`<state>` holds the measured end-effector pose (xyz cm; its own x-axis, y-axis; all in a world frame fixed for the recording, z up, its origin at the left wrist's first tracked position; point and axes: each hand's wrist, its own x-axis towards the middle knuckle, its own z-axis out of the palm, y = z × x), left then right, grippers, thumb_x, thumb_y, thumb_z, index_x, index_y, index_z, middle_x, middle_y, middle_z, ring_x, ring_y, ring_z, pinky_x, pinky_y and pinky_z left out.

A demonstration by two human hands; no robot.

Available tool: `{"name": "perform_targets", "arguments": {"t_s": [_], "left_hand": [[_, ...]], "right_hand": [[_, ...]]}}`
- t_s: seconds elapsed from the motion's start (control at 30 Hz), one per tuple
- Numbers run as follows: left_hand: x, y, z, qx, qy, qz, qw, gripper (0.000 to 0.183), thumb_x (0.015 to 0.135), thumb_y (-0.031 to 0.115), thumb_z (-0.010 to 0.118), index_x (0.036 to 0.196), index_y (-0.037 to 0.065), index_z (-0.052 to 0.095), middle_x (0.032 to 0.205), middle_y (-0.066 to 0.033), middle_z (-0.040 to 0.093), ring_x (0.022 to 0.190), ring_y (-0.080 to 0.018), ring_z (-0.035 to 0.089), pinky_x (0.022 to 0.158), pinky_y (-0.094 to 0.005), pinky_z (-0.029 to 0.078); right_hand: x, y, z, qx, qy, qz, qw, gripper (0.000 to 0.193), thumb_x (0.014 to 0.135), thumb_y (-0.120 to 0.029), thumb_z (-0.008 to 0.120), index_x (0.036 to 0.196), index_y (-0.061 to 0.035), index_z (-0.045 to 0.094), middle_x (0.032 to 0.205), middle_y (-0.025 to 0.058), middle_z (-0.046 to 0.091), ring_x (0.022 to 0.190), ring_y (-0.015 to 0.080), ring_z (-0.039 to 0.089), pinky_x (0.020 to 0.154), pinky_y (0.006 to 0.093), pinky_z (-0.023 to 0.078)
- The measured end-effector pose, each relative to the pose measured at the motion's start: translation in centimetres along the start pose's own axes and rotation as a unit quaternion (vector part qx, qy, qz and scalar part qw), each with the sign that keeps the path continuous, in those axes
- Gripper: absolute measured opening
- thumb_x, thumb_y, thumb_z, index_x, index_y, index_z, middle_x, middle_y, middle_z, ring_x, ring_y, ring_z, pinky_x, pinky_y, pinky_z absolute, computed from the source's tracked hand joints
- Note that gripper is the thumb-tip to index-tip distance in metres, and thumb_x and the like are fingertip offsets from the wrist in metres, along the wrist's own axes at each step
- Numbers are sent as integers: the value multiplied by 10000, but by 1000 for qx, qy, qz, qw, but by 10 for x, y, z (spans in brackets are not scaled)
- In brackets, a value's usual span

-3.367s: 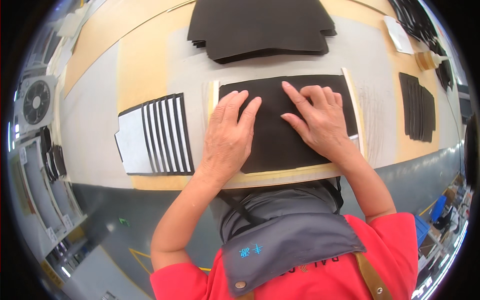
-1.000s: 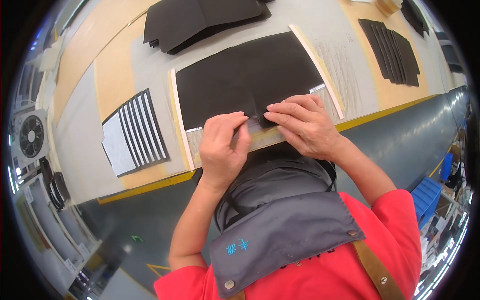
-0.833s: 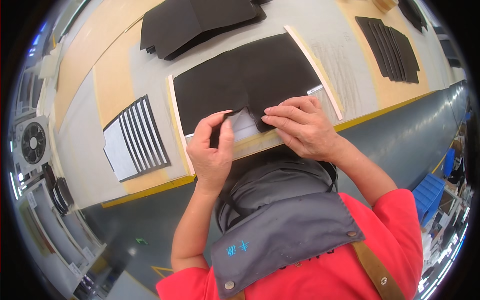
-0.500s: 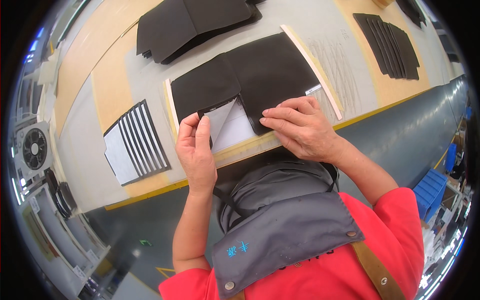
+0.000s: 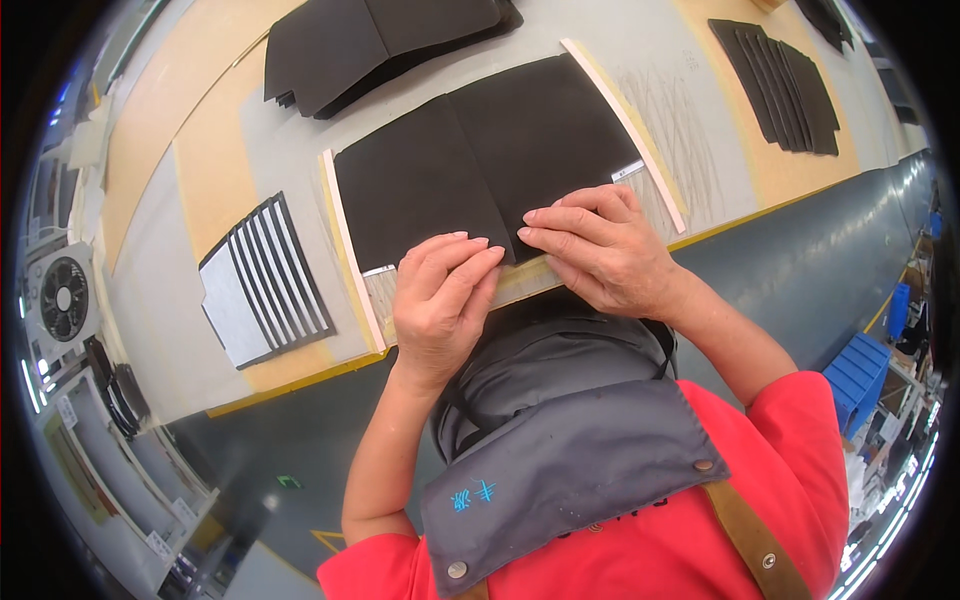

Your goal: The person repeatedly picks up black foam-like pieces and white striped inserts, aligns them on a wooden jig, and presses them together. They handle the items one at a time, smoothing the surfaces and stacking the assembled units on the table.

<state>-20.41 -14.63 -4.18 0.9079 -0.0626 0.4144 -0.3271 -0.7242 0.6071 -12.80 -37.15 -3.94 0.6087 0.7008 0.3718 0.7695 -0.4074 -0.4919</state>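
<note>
A black folder-like panel with a crease down its middle lies flat between two pale strips on the table. My left hand is closed at the panel's near edge, just left of the crease, fingertips pressed together on the black material. To the right of the crease, my right hand has its fingers bunched against the same near edge. Both thumbs are partly hidden. The fingertips of the two hands are a short gap apart.
Pale strips, left and right, flank the panel. A stack of black panels lies behind it. Striped black-and-white pieces are at left, fanned black pieces at right. The table has a yellow front edge.
My left hand has moved right toward the crease and brought the lifted left flap down flat, covering the white layer beneath. My right hand has barely moved.
</note>
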Motion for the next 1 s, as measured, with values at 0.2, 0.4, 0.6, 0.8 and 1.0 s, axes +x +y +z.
{"name": "perform_targets", "arguments": {"t_s": [0.2,0.4,0.6,0.8,1.0], "left_hand": [[-3,-2,2,25,-8,23,999,229,781,20,834,998,84,797,1020,-50,740,1046,-265,691,939,-417,557],[-5,-2,3,35,-14,32,999,238,783,38,833,1012,93,800,1029,-43,735,1067,-262,682,944,-423,547],[-5,0,1,53,-34,50,997,246,804,81,834,1048,92,804,1076,-53,731,1105,-274,674,976,-446,542],[-12,4,-5,63,-64,53,995,319,835,110,809,1147,59,764,1195,-90,692,1164,-296,649,1063,-497,514],[-17,5,-6,46,-71,44,995,399,849,147,804,1232,71,721,1287,-105,640,1208,-305,629,1088,-501,499]], "right_hand": [[0,0,0,-3,-3,1,1000,279,886,-121,718,1164,-107,741,1226,-15,689,1097,190,604,960,366,417],[-1,0,0,-5,-4,0,1000,280,887,-125,717,1165,-107,739,1226,-18,688,1098,188,602,956,368,416],[-1,1,0,-9,-4,0,1000,285,879,-120,720,1163,-110,738,1226,-17,688,1102,195,602,956,362,421],[0,-1,-1,-15,-15,-5,1000,344,850,-77,717,1193,-108,731,1243,-14,682,1119,214,593,968,366,428],[4,-6,-6,-18,-49,6,999,346,862,-70,707,1207,-98,729,1255,6,682,1128,231,593,980,367,425]]}}
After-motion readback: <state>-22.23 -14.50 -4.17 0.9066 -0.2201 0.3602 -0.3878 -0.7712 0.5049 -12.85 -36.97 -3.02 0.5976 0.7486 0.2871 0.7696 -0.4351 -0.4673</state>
